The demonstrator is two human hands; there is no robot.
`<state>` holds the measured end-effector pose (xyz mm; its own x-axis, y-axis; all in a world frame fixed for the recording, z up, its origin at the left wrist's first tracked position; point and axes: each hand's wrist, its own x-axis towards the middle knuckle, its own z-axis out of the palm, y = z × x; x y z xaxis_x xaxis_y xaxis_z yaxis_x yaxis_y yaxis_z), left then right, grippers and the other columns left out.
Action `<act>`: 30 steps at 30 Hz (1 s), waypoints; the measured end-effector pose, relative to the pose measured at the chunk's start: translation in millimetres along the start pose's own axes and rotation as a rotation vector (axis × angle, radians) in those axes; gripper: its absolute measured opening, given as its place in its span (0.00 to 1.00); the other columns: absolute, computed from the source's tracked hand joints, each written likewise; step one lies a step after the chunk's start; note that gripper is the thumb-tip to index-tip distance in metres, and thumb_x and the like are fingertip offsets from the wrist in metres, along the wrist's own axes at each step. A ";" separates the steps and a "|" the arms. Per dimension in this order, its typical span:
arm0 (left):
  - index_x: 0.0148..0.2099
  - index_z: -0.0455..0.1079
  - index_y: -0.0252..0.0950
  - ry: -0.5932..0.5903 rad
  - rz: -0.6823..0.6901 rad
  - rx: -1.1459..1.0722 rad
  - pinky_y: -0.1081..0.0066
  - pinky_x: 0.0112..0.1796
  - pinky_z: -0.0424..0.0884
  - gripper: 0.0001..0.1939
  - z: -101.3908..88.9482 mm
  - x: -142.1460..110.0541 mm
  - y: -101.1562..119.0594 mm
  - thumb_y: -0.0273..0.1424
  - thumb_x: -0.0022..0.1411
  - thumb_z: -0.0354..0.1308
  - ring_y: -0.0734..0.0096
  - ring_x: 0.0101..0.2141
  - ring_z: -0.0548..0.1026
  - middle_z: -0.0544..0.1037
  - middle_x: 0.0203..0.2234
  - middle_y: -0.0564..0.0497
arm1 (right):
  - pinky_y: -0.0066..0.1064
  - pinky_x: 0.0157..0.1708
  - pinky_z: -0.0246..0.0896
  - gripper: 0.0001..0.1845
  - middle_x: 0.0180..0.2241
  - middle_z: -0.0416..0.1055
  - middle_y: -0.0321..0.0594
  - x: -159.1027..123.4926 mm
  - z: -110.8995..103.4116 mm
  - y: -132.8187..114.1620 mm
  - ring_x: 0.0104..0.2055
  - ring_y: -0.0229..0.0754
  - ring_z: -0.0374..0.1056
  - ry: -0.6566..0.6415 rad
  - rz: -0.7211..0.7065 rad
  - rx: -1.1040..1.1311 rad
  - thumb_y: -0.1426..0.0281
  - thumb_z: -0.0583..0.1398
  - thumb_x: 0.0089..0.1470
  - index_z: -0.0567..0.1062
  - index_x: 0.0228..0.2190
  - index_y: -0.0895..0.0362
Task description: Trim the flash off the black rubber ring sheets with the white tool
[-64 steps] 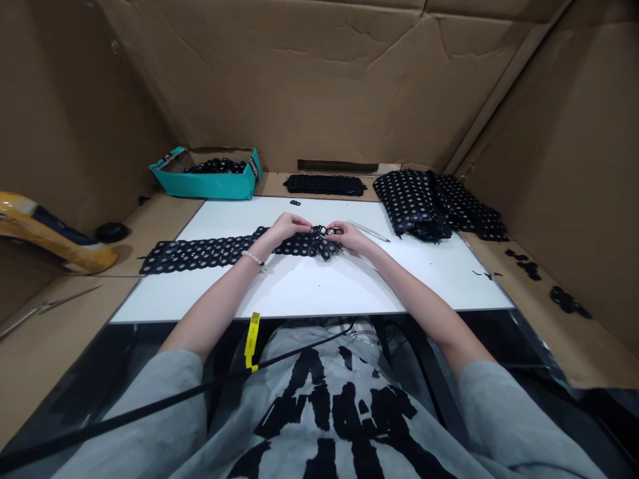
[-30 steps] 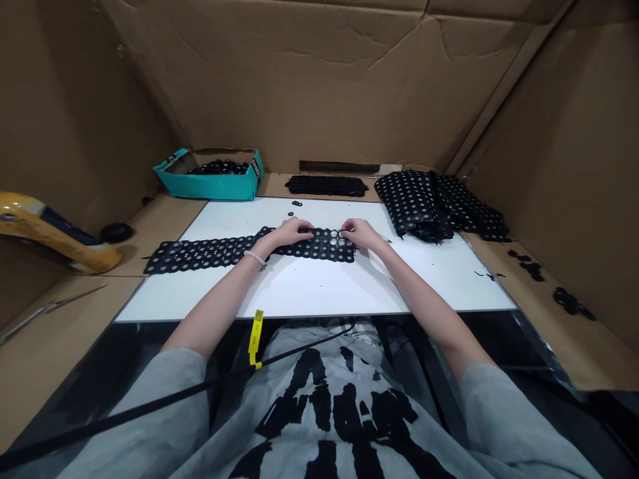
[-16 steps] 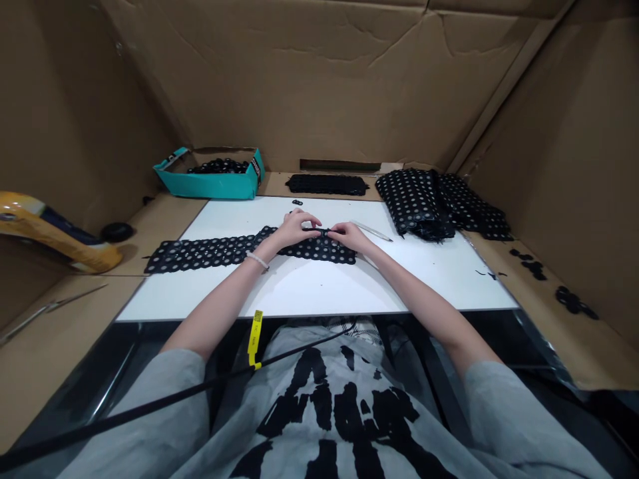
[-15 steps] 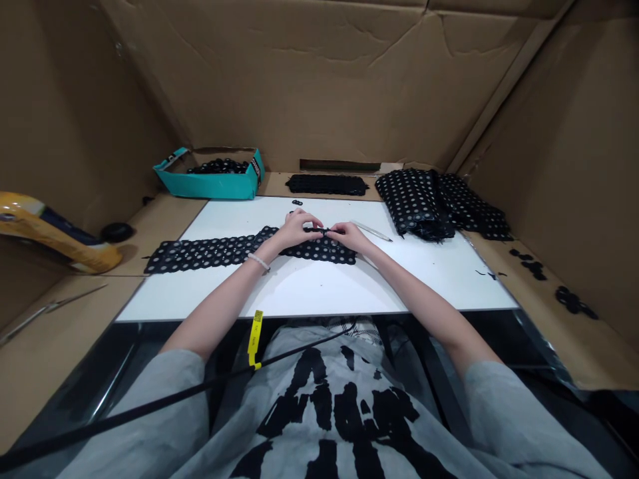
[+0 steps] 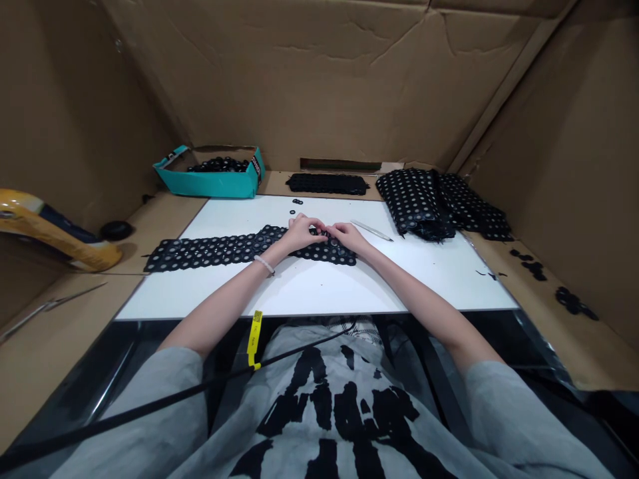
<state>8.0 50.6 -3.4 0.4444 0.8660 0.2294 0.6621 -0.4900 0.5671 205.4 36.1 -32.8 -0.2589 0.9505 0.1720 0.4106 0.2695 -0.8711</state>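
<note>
A long black strip of linked rings (image 5: 210,253) lies across the white board (image 5: 319,293), its right part doubled or overlapping under my hands. My left hand (image 5: 302,233) is closed in a pinch at the strip's upper edge, thumb and forefinger bent together. Close beside it, my right hand (image 5: 346,237) also pinches the strip, its fingertips nearly meeting the left ones. The exact spot between the fingertips is too small to make out. Beyond my left hand lie a few loose black rings (image 5: 297,201) and a single ring (image 5: 292,212).
At the back left stands a teal box (image 5: 214,187) of black rings. A folded black bundle (image 5: 327,184) and a larger ringed pile (image 5: 414,203) lie behind. A pen-like tool (image 5: 372,230) rests right of my hands. Scissors (image 5: 50,306) and a yellow bottle (image 5: 54,229) are left.
My left hand has shifted slightly right and closed more toward my right hand, uncovering a single loose ring behind it. The strip's upper edge by the fingertips has dropped a little.
</note>
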 end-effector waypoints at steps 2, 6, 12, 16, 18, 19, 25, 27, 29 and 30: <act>0.39 0.80 0.41 0.011 0.002 -0.006 0.55 0.53 0.57 0.13 1.7 0.4 -1.4 0.40 0.52 0.67 0.50 0.47 0.69 0.82 0.34 0.49 | 0.30 0.34 0.56 0.25 0.23 0.72 0.36 -0.4 0.4 -1.3 0.30 0.40 0.65 0.006 0.019 0.008 0.49 0.55 0.57 0.74 0.23 0.56; 0.37 0.82 0.39 -0.006 0.013 -0.135 0.59 0.51 0.63 0.12 5.4 3.0 -4.5 0.40 0.56 0.63 0.54 0.43 0.75 0.84 0.35 0.47 | 0.30 0.33 0.55 0.23 0.23 0.71 0.35 -0.5 -0.2 -0.9 0.30 0.40 0.65 0.007 0.029 -0.035 0.48 0.59 0.53 0.74 0.26 0.56; 0.34 0.82 0.36 -0.053 -0.192 -0.424 0.62 0.48 0.69 0.11 -5.4 11.7 -19.7 0.35 0.49 0.65 0.55 0.41 0.78 0.84 0.36 0.45 | 0.29 0.30 0.50 0.18 0.22 0.66 0.32 3.8 -1.1 4.8 0.28 0.38 0.59 -0.015 0.016 -0.068 0.53 0.64 0.45 0.72 0.25 0.56; 0.33 0.82 0.35 0.064 -0.368 -0.453 0.62 0.46 0.71 0.12 -30.7 15.3 -52.0 0.34 0.44 0.69 0.55 0.39 0.78 0.84 0.34 0.44 | 0.29 0.32 0.51 0.16 0.22 0.66 0.32 3.1 -3.5 1.1 0.28 0.38 0.59 -0.089 0.045 -0.097 0.56 0.64 0.43 0.70 0.23 0.56; 0.34 0.82 0.34 0.226 -0.439 -0.377 0.63 0.44 0.72 0.12 -40.3 15.4 -70.7 0.34 0.45 0.68 0.55 0.38 0.78 0.84 0.34 0.42 | 0.30 0.33 0.52 0.16 0.23 0.67 0.33 1.4 -5.1 -1.9 0.29 0.38 0.60 -0.115 0.038 -0.096 0.57 0.63 0.43 0.69 0.22 0.56; 0.36 0.82 0.33 0.291 -0.462 -0.335 0.63 0.43 0.72 0.13 -42.9 15.6 -78.9 0.34 0.47 0.66 0.56 0.38 0.78 0.84 0.35 0.42 | 0.30 0.33 0.52 0.16 0.23 0.67 0.33 0.6 -5.8 -3.2 0.29 0.38 0.60 -0.123 0.035 -0.089 0.56 0.63 0.43 0.69 0.22 0.56; 0.55 0.76 0.32 0.413 -0.477 -0.162 0.68 0.45 0.71 0.24 -38.3 25.8 -100.1 0.30 0.55 0.60 0.61 0.39 0.78 0.83 0.41 0.44 | 0.30 0.34 0.52 0.18 0.24 0.67 0.33 -0.8 -7.0 -4.6 0.30 0.38 0.60 -0.130 0.041 -0.087 0.55 0.63 0.43 0.68 0.22 0.56; 0.60 0.72 0.31 0.399 -0.424 -0.131 0.69 0.46 0.70 0.28 -37.2 27.5 -99.1 0.26 0.56 0.57 0.64 0.40 0.78 0.82 0.43 0.44 | 0.30 0.34 0.52 0.18 0.24 0.66 0.33 -0.6 -7.0 -3.6 0.30 0.38 0.60 -0.126 0.037 -0.081 0.54 0.63 0.43 0.68 0.23 0.56; 0.56 0.74 0.33 0.371 -0.391 -0.039 0.67 0.48 0.69 0.24 -37.8 26.1 -95.6 0.25 0.57 0.56 0.62 0.41 0.77 0.82 0.43 0.44 | 0.30 0.34 0.52 0.19 0.24 0.66 0.33 -0.4 -7.2 -2.9 0.30 0.38 0.60 -0.124 0.031 -0.077 0.53 0.63 0.42 0.68 0.23 0.56; 0.52 0.77 0.34 0.348 -0.390 0.033 0.65 0.49 0.68 0.20 -38.3 24.5 -92.9 0.26 0.57 0.56 0.58 0.43 0.76 0.82 0.42 0.44 | 0.30 0.34 0.52 0.19 0.24 0.66 0.33 -0.4 -7.3 -2.7 0.30 0.38 0.59 -0.125 0.030 -0.078 0.53 0.63 0.42 0.68 0.23 0.56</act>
<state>-65.7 121.2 -20.2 -0.0620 0.9639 0.2590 0.7595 -0.1228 0.6389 210.8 36.2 -27.1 -0.3504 0.9329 0.0839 0.4850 0.2573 -0.8358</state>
